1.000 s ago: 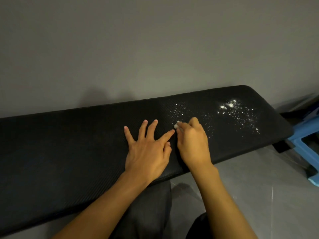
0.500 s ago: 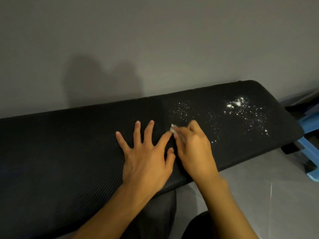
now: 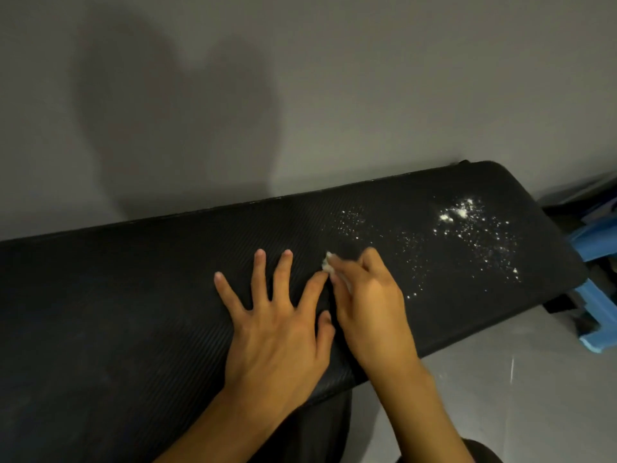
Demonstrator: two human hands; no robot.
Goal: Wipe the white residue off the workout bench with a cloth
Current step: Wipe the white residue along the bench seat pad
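Black workout bench [image 3: 133, 295] against a grey wall [image 3: 334, 78], left hand [image 3: 277, 332] flat with fingers spread, right hand [image 3: 370, 309] pinching a small white cloth [image 3: 327, 265], white residue [image 3: 467, 228] scattered toward the bench's right end, blue stool [image 3: 597, 295] beyond

Matt black ribbed padding on the desk [image 3: 133, 295], powdery white residue [image 3: 467, 225], glossy grey floor [image 3: 517, 379], smooth blue plastic stool [image 3: 597, 335]
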